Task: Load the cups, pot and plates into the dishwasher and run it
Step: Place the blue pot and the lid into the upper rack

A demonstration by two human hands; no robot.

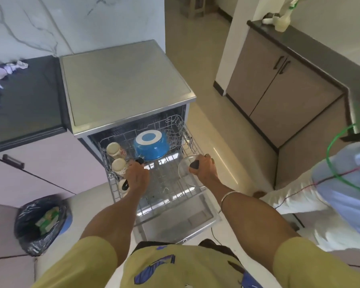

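Head view: I look down past my yellow-green shirt at the open dishwasher (129, 84), its lower rack (170, 194) pulled out over the dropped door.
Left hand: my left hand (136, 176) has its fingers curled over something black at the rack's left side; a black piece shows above the knuckles and another below the palm. I cannot tell whether it is the pot's handle.
Right hand: my right hand (204, 166) grips the black knob of a glass lid (185, 169), round and clear, held low over the rack's right side.
Wrist: one thin pale bangle (230, 197) on my right forearm.
Pot: one blue pot (151, 145), round and glossy, lying upside down at the back of the rack, its base showing a white ring around a blue centre.
Cups: three cups in a row down the left edge, cream with smooth rounded bodies; two (114, 149) (119, 165) show their bases, the third (123, 186) is partly hidden by my hand.
Rack: thin grey wire grid with upright tines.
Dishwasher top: flat, matte, silver-grey, square.
Counter left: dark worktop (25, 104) with several crumpled pale papers.
Bin: one round bin (42, 223) with a crinkled black liner on the floor at left.
Second person: pale trousers and a light blue shirt at right.
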